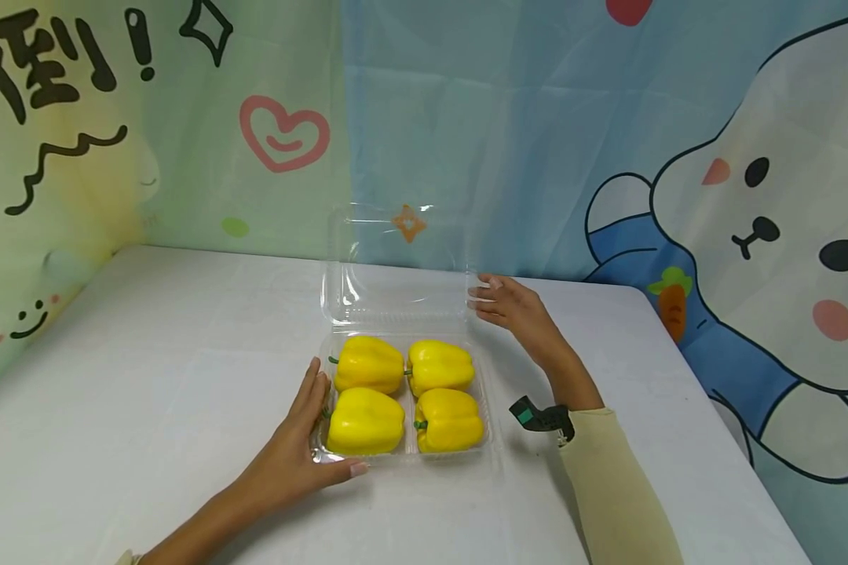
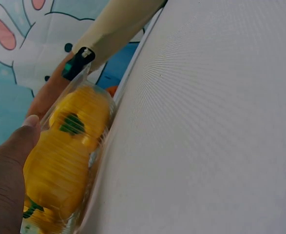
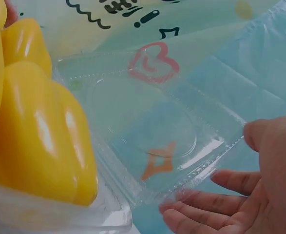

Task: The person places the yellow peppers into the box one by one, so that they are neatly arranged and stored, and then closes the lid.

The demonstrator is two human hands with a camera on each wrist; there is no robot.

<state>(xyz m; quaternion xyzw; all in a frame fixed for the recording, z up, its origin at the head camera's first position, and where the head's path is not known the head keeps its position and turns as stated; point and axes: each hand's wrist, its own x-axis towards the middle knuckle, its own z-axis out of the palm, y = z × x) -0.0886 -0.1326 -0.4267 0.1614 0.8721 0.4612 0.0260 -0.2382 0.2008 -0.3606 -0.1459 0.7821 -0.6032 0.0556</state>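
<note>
A clear plastic clamshell container (image 1: pixel 491 439) lies on the table with its hinged lid (image 1: pixel 396 294) standing raised at the back. Several yellow bell peppers (image 1: pixel 364 421) fill the tray in two rows, green stems toward the left. My left hand (image 1: pixel 300 435) rests against the tray's left front corner, fingers along the side and thumb by the front edge. Its thumb (image 2: pixel 17 151) appears beside the peppers in the left wrist view. At the lid's right edge is my right hand (image 1: pixel 512 310); in the right wrist view its spread fingers (image 3: pixel 216 202) and thumb reach the clear rim.
A white-covered table (image 1: pixel 148 377) spreads under the container and reaches back to a printed cloth backdrop (image 1: pixel 466 118). A dark strap with a small device (image 1: pixel 542 417) sits on the right wrist, next to a beige sleeve (image 1: pixel 618 479).
</note>
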